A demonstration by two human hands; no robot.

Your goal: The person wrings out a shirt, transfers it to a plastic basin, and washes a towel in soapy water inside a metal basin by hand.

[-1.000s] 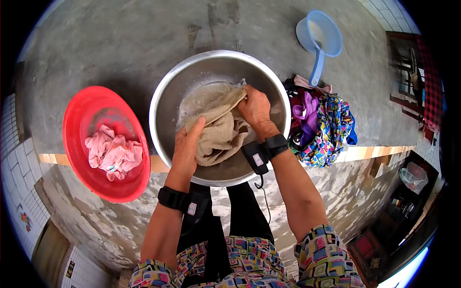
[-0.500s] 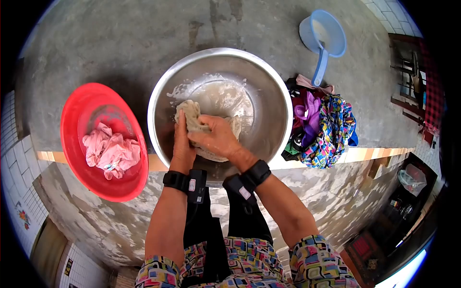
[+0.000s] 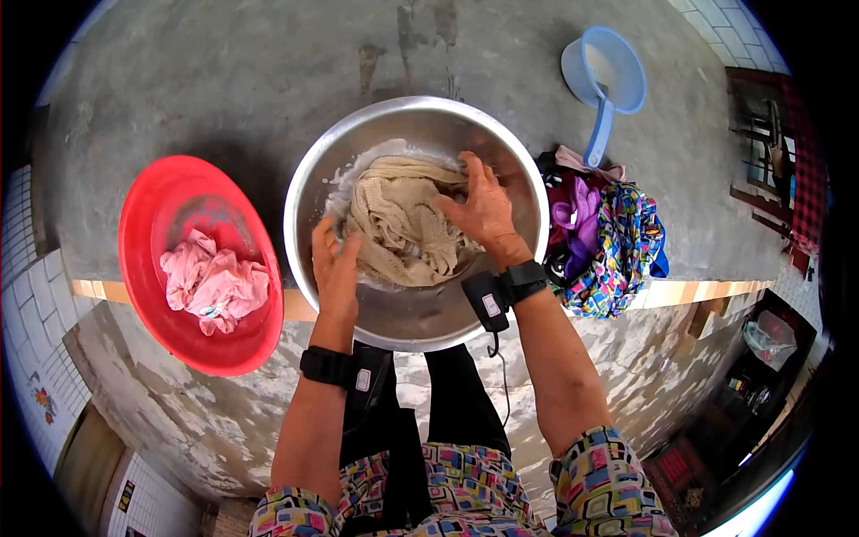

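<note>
A wet beige cloth (image 3: 398,215) lies loosely spread in the bottom of a large steel basin (image 3: 420,345), with suds around it. My left hand (image 3: 335,268) is over the basin's left side, fingers apart, beside the cloth's lower left edge. At the cloth's right side is my right hand (image 3: 485,210), its fingers spread and curved, with nothing gripped. Whether the fingertips touch the cloth I cannot tell.
Left of the basin, a red plastic basin (image 3: 148,295) holds pink clothing (image 3: 215,286) and overhangs the ledge. To the right lies a pile of clothes (image 3: 617,251), patterned and purple. A blue dipper (image 3: 604,72) stands behind it on the concrete slab (image 3: 224,80).
Both hands have let go of the bunched cloth and moved apart, the right one up and to the right. The cloth now lies spread in the basin.
</note>
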